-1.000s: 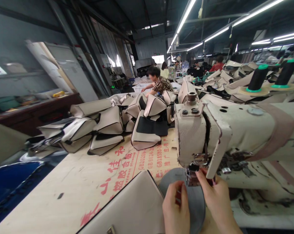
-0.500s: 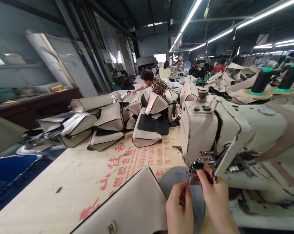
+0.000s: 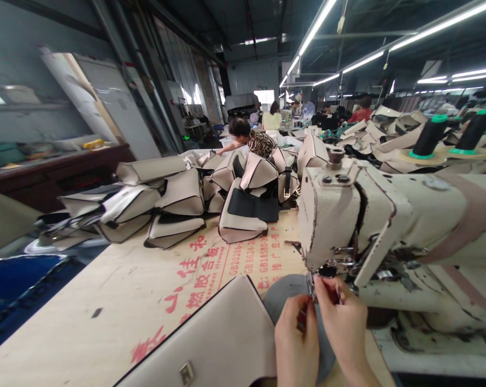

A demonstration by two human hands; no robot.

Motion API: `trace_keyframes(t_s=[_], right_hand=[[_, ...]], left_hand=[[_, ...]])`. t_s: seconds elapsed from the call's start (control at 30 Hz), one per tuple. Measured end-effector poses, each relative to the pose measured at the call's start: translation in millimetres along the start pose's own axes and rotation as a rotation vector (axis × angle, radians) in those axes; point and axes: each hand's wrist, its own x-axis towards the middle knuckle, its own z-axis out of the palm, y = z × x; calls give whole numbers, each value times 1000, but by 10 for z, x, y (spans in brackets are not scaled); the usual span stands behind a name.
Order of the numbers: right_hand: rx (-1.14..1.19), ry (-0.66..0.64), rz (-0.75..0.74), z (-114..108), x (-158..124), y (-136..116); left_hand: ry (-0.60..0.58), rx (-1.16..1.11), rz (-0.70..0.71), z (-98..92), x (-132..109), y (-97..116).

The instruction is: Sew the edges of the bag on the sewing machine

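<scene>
Right at the needle area of a worn cream sewing machine [image 3: 359, 209], my two hands work close together. My left hand [image 3: 297, 338] is closed in a pinch, its fingertips just below and left of the presser foot; any thread between them is too fine to see. My right hand [image 3: 345, 325] pinches beside the needle, with a thin, dark, shiny thing partly showing among its fingers. Left of my hands lies a beige bag [image 3: 214, 328] with black edging and a small metal clasp [image 3: 186, 372]. It overlaps a grey round plate [image 3: 281, 287] under the needle.
Beige bags [image 3: 178, 193] are heaped along the far side of the plywood table [image 3: 117, 290], which bears red print. Black thread cones [image 3: 429, 135] stand behind the machine. A blue bin [image 3: 21, 285] is at the left. Beyond the heap, a person in a patterned top [image 3: 262, 144] leans over.
My right hand has moved left and slightly down, bringing its fingertips nearer to my left hand at the needle. My left hand has risen slightly. The bag stays nearly in place.
</scene>
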Motion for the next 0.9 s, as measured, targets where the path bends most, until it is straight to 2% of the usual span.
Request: trace_keyframes(t_s=[0.13, 0.27, 0.37, 0.47, 0.57, 0.67, 0.8, 0.9], right_hand=[[-180, 115, -186, -4, -7, 2], [-175, 77, -313, -87, -31, 13], [-139, 68, -325, -203, -60, 64], [-122, 78, -267, -373, -72, 145], [-149, -51, -137, -542, -96, 202], [-145, -309, -5, -611, -168, 204], [8, -509, -90, -493, -295, 146], [32, -482, -137, -330, -342, 73]], left_hand=[[-8, 38, 35, -51, 44, 23], [-8, 52, 43, -75, 20, 26], [8, 57, 46, -80, -26, -11], [29, 56, 38, -77, -59, -86], [91, 16, 8, -56, -78, -176], [129, -47, -45, -31, -106, -255], [130, -103, -71, -23, -167, -320], [108, -122, -60, -36, -209, -342]])
